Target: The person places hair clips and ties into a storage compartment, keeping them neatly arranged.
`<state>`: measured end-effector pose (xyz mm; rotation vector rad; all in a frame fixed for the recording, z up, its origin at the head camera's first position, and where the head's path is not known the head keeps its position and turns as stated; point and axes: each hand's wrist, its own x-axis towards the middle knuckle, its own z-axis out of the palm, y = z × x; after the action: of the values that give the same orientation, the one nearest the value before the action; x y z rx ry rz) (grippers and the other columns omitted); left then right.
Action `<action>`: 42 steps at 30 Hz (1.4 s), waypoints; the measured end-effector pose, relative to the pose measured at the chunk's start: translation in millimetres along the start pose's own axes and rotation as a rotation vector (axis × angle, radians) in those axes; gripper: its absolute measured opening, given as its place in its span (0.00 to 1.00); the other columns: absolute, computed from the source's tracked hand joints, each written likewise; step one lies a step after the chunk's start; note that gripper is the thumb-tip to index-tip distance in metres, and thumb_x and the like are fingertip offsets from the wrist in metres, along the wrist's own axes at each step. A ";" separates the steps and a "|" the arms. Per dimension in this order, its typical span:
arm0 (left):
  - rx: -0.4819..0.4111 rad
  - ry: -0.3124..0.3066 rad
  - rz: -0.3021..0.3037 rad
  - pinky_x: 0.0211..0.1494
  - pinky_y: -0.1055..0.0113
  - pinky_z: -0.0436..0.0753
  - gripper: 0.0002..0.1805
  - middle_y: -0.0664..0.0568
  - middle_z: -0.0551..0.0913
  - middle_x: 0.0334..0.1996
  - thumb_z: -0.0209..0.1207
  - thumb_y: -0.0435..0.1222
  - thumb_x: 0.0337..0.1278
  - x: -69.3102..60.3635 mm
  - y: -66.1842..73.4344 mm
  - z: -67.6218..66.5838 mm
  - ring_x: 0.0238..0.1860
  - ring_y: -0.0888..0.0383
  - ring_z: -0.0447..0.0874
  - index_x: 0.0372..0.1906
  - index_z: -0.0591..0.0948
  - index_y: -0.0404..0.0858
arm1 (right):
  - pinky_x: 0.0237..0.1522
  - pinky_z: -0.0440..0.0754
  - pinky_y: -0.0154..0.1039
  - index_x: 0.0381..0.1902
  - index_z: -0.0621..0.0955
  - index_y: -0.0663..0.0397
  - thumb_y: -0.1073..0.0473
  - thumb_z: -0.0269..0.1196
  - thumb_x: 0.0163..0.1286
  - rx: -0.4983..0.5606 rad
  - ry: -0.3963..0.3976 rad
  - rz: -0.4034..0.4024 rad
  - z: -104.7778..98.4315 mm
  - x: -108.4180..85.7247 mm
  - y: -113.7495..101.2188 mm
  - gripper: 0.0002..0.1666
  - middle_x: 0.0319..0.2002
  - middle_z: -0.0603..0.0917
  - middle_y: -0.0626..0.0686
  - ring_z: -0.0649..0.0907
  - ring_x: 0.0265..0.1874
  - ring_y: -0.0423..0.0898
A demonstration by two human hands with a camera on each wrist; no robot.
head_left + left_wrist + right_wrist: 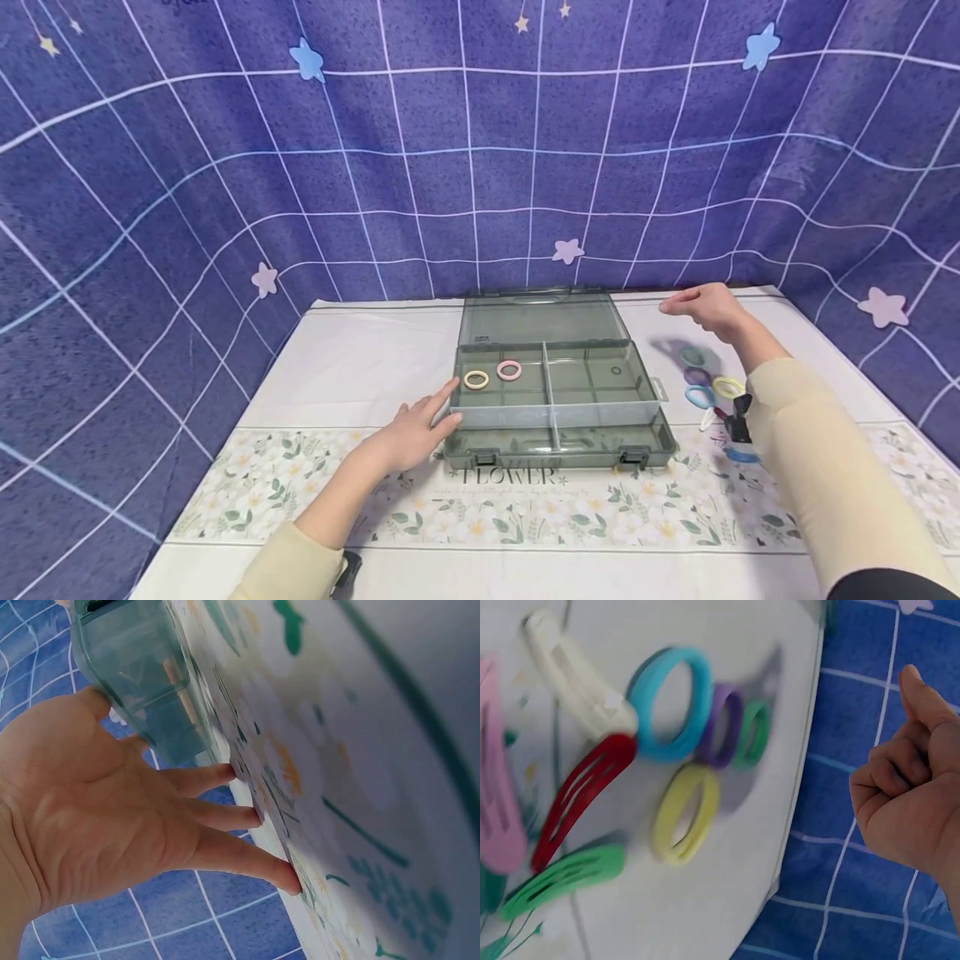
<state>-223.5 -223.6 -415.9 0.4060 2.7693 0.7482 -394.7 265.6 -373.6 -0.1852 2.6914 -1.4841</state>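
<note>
A translucent grey-green divided box (555,460) lies with its lid (543,317) raised at the back. In its upper left compartment are a cream ring (476,380) and a pink ring (509,370); a small dark ring (616,371) shows in the upper right one. My left hand (408,437), (105,802) has its fingers spread at the box's left side, some fingertips resting on the cloth. Above the table, right of the box, is my right hand (708,310), (915,772), several fingers curled, thumb and index finger extended close together; nothing shows in it.
Right of the box lie hair ties in blue (646,712), purple (724,727), green (754,735) and yellow (686,814), with clips in white (577,679), red (581,799), green (566,877) and pink (499,780). A blue grid-patterned curtain (502,183) surrounds the table.
</note>
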 end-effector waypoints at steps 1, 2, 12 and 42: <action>-0.003 0.000 0.000 0.77 0.36 0.36 0.37 0.39 0.56 0.78 0.38 0.56 0.81 -0.2 -0.3 0.0 0.78 0.37 0.49 0.83 0.44 0.50 | 0.17 0.61 0.33 0.47 0.87 0.68 0.55 0.72 0.67 0.004 0.002 0.003 -2.1 -1.2 4.3 0.20 0.19 0.70 0.36 0.60 0.15 0.35; -0.006 -0.002 -0.001 0.77 0.36 0.36 0.37 0.39 0.56 0.78 0.38 0.56 0.81 -0.4 -0.3 -0.1 0.78 0.37 0.49 0.83 0.44 0.50 | 0.15 0.60 0.32 0.47 0.87 0.69 0.55 0.72 0.67 0.006 0.003 0.005 -4.0 -2.5 8.3 0.21 0.17 0.68 0.36 0.59 0.14 0.34; -0.012 -0.010 -0.003 0.77 0.36 0.35 0.37 0.39 0.54 0.79 0.37 0.56 0.81 0.1 -1.9 0.3 0.78 0.37 0.47 0.83 0.43 0.51 | 0.30 0.73 0.38 0.50 0.86 0.68 0.51 0.71 0.67 -0.129 0.002 0.068 -20.3 -15.9 42.4 0.24 0.22 0.73 0.35 0.69 0.28 0.40; -0.007 -0.016 0.005 0.76 0.35 0.35 0.37 0.38 0.55 0.78 0.37 0.56 0.81 2.8 -1.5 0.2 0.78 0.37 0.48 0.83 0.43 0.49 | 0.53 0.72 0.42 0.45 0.88 0.65 0.54 0.72 0.65 -0.323 0.014 0.029 -9.4 -22.9 77.1 0.19 0.45 0.89 0.61 0.78 0.55 0.61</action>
<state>-226.3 -223.8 -417.2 0.4159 2.7512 0.7519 -378.8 317.3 -433.9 -0.1499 2.9146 -1.0370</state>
